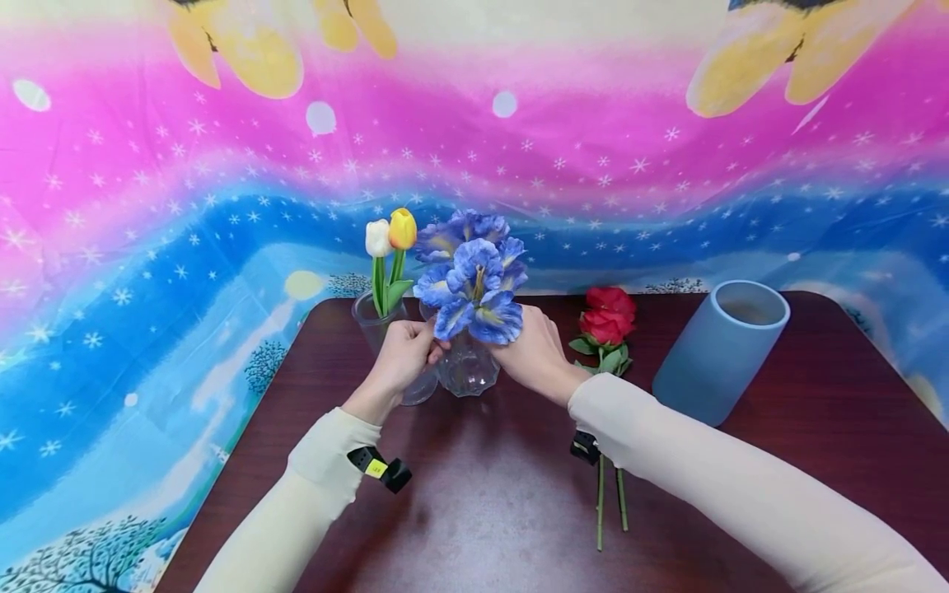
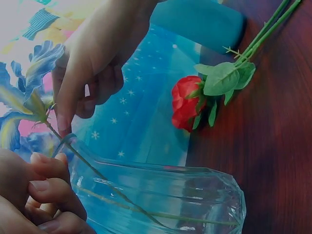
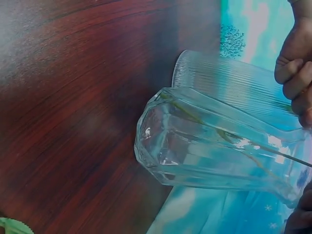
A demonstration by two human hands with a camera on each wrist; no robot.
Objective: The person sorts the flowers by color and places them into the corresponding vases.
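Observation:
Blue artificial irises (image 1: 478, 284) stand with their stems in a clear faceted glass vase (image 3: 195, 141). My left hand (image 1: 406, 356) has its fingers curled at the left edge of the front bloom, by the vase mouth, and seems to pinch the iris there. From the right, my right hand (image 2: 100, 58) reaches in behind the petals. One digit points down to the vase rim, close to an iris stem (image 2: 92, 168), while the other fingers are curled. What its fingertips hold is hidden.
Left of the vase, white and yellow tulips (image 1: 390, 235) stand in a ribbed clear glass (image 3: 214, 83). Red roses (image 1: 610, 317) lie on the dark wooden table (image 1: 482, 511) beneath my right forearm. A blue frosted vase (image 1: 715, 354) stands farther right. A patterned cloth (image 1: 578, 148) hangs behind.

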